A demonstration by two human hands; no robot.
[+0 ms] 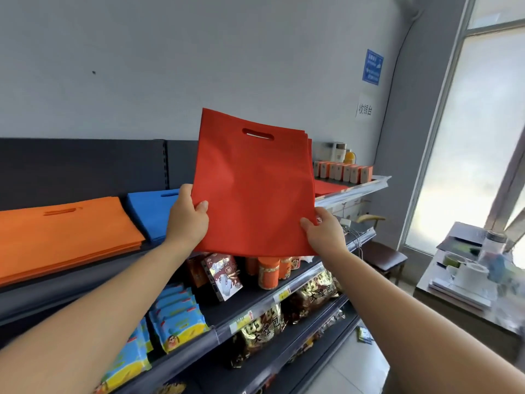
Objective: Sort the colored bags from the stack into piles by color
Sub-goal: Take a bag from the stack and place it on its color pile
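The red bags [252, 189] are pinched at their lower corners by the left hand [186, 220] at 8 o'clock and the right hand [324, 233] at 4 o'clock. They are held upright above the shelf [355, 191], probably to be squared up. A red pile [329, 186] is seen at 3 o'clock, likely their destination, and the orange pile [65, 234] and blue pile [153, 214] are kept apart at 9 o'clock.

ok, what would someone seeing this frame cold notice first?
The red bags, held upright mid-frame in front of the shelving, catch the eye first. The left hand and right hand grip their lower corners. Next come the orange pile and blue pile, lying flat side by side on the top shelf at left, with snack packs on the shelves below.
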